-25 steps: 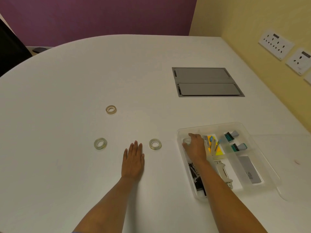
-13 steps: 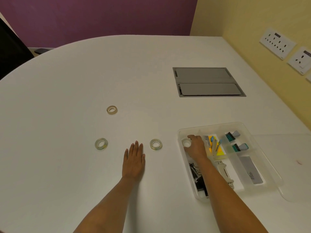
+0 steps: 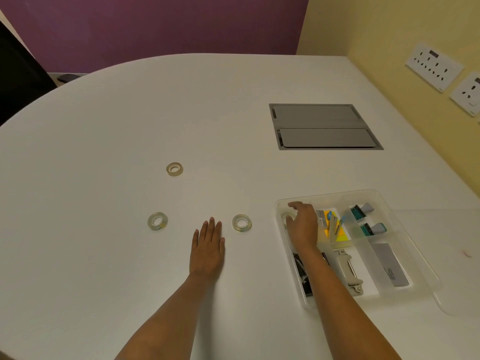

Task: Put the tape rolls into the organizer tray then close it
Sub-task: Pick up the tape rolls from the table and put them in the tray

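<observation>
- Looking like an office or meeting room.
- Large white rounded table (image 3: 130, 126) taking up most of the view, with a grey flip-lid cable box (image 3: 324, 127) sitting flush in its top.
- Multi-pin wall sockets (image 3: 434, 66) lining the yellow wall (image 3: 376, 27); purple wall (image 3: 155, 24) running behind.
- Dark chair back (image 3: 18, 74) showing at the left edge.
- Clear organizer tray (image 3: 420, 258) holding stationery: sticky notes (image 3: 340, 236), staple remover (image 3: 349, 272).

Both forearms are bare to the frame's edge, with nothing worn on either wrist.

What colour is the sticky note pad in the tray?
Bright yellow sticky note pad, seen in the head view.
</observation>
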A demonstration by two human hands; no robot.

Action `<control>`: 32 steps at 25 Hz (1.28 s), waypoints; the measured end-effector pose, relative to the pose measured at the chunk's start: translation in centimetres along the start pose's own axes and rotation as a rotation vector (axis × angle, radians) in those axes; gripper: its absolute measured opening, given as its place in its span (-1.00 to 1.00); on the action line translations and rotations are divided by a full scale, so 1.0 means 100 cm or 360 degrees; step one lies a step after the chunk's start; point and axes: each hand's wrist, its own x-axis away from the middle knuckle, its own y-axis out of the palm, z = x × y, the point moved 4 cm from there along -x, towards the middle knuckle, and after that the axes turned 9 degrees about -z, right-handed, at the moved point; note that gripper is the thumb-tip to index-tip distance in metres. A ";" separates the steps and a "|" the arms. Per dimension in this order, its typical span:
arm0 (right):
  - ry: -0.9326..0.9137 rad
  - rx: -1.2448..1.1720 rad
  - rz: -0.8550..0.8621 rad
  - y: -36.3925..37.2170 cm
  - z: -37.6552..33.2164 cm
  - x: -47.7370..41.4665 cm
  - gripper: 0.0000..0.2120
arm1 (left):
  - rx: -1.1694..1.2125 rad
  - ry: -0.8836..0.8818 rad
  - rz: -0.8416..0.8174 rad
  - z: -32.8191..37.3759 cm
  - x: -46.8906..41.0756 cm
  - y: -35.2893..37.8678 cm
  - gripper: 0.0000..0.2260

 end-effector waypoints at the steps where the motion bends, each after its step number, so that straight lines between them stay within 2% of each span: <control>1: -0.0089 -0.0026 0.0067 0.001 -0.011 0.004 -0.69 | 0.0019 0.0000 0.0012 0.000 0.000 0.001 -0.33; 3: -0.0274 -0.0039 0.0057 0.010 -0.034 0.010 -0.71 | 0.0036 -0.0001 0.0034 -0.002 0.000 0.003 -0.35; 6: -0.0476 0.0146 -0.0250 0.042 -0.054 0.013 -0.65 | 0.0027 -0.0008 0.0076 -0.004 0.000 0.005 -0.40; 9: -0.0463 0.0415 -0.0620 0.075 -0.049 0.012 -0.54 | 0.0035 -0.0008 0.0106 -0.006 -0.001 0.005 -0.43; 12: -0.0416 0.0466 -0.0731 0.090 -0.045 0.009 -0.50 | 0.0038 -0.0005 0.0119 -0.006 0.000 0.005 -0.44; 24: -0.0519 0.0501 -0.0739 0.097 -0.049 0.010 -0.47 | 0.0067 -0.0014 0.0131 -0.006 -0.001 0.004 -0.45; 32: -0.0501 0.0053 -0.0371 0.041 -0.061 0.003 -0.49 | 0.0078 -0.0016 0.0107 -0.006 0.001 0.004 -0.44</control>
